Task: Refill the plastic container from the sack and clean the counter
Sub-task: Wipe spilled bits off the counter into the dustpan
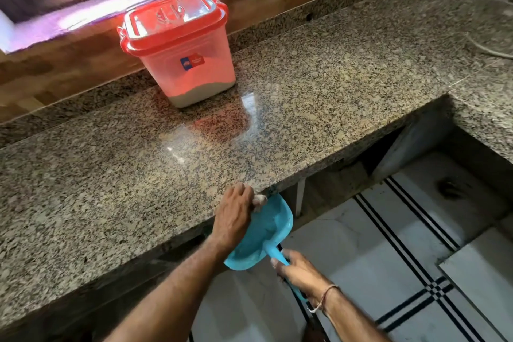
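Note:
A red plastic container with its lid on stands at the back of the speckled granite counter, a low layer of pale powder showing at its bottom. My left hand lies at the counter's front edge, fingers curled and dusted white. Just below the edge my right hand grips the handle of a blue dustpan, whose tray sits under my left hand. The sack is not in view.
A wooden wall and a window sill run behind the container. The counter turns a corner at the right. Below it lies a white tiled floor with black stripes and a loose tile at the lower right.

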Available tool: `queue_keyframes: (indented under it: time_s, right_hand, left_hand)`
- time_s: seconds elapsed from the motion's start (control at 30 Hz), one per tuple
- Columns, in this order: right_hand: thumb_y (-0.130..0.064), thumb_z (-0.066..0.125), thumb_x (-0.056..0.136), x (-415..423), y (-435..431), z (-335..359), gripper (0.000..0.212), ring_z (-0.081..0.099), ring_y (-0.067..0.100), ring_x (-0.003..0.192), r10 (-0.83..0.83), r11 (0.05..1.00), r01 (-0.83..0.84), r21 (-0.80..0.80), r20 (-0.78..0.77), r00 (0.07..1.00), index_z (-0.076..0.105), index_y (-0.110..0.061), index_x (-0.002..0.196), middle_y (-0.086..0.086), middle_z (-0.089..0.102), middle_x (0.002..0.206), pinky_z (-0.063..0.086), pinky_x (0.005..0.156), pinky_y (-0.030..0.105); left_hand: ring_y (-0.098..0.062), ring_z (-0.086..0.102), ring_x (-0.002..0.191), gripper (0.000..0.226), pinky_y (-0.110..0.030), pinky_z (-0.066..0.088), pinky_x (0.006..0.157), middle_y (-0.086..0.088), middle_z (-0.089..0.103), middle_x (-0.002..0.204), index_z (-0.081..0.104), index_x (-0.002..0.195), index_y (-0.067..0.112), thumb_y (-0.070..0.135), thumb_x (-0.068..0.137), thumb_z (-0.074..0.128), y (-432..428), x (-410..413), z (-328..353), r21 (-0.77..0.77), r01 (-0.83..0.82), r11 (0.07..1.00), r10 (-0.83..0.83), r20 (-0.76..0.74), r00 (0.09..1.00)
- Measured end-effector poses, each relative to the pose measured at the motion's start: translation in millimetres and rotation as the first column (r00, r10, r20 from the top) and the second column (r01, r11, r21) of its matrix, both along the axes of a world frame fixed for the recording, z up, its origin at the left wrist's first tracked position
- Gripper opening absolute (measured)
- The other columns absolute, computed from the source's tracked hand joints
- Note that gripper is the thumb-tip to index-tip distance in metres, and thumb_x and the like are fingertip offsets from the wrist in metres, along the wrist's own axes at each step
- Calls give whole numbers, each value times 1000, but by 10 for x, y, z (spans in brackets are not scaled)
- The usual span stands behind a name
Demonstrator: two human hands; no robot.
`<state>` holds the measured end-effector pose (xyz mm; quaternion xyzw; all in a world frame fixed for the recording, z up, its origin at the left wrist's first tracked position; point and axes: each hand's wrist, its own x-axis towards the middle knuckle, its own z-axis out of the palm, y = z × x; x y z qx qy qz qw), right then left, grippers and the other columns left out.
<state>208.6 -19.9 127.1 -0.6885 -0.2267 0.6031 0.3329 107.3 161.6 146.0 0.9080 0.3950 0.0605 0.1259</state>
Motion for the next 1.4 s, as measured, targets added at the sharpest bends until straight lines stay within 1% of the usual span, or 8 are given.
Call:
queue_keyframes:
  time_s: [0.17,0.33,0.5,0.67,0.8,0.93,1.03,1.4]
  right_hand:
    - [-23,55,103,-12,-54,-36,11,50,0,56,-12,1000,12,12,-14,1000,56,-14,96,-5,55,74,40,49,11]
    - [-23,55,103,-19,-121,-89,18,53,-3,53,0,1000,0,1,4,1000,51,-16,87,-5,55,74,44,53,14]
    - [-30,58,99,-41,-200,-121,28,54,10,71,-19,1000,18,-25,-22,1000,60,-4,107,1,57,84,45,65,23]
    - [-28,57,101,-28,-329,-158,20,55,7,69,-33,998,32,-56,-32,999,59,-8,101,1,58,85,47,64,19]
    - [-27,56,102,20,-364,-161,14,54,5,65,-16,998,16,-53,-1,1000,57,-13,99,3,57,83,45,58,16]
    - [-29,58,101,12,-340,-157,29,55,7,70,-10,999,11,-50,19,1000,59,-3,113,2,58,85,46,62,19]
    - [-34,59,99,5,-317,-141,32,57,7,74,1,998,2,-61,42,999,60,-8,119,0,61,87,45,69,23]
    - [-30,56,101,7,-154,-31,22,55,4,67,-21,998,20,-54,-8,1000,62,-11,110,-4,61,77,44,64,17]
  left_hand:
    - [-17,48,84,24,-29,45,67,-3,50,97,50,92,15,27,109,38,332,-70,107,-174,-223,959,266,285,921]
    - [-18,50,80,28,-25,37,62,-5,51,92,52,96,12,31,110,37,537,-199,71,-126,-440,889,452,99,886]
    - [-3,39,65,31,-19,31,55,6,50,80,51,91,19,38,110,37,256,273,-23,-144,-357,923,379,174,909]
    - [-15,54,70,33,-27,43,57,2,59,81,57,95,17,42,109,41,603,341,108,-376,-259,890,361,233,903]
    - [-11,50,72,25,-25,42,61,4,55,83,54,89,20,34,108,47,632,213,173,-160,-71,985,103,205,973]
    - [-15,57,105,29,-34,54,88,0,60,124,68,126,17,30,105,52,448,215,12,-94,132,987,-115,169,979]
    - [-20,51,111,34,-38,52,90,-1,56,130,62,136,21,31,107,48,398,222,-44,-28,178,984,-176,74,982]
    - [-8,44,69,23,-16,28,55,1,52,88,45,88,20,27,110,42,568,286,98,-146,89,985,-94,-28,995]
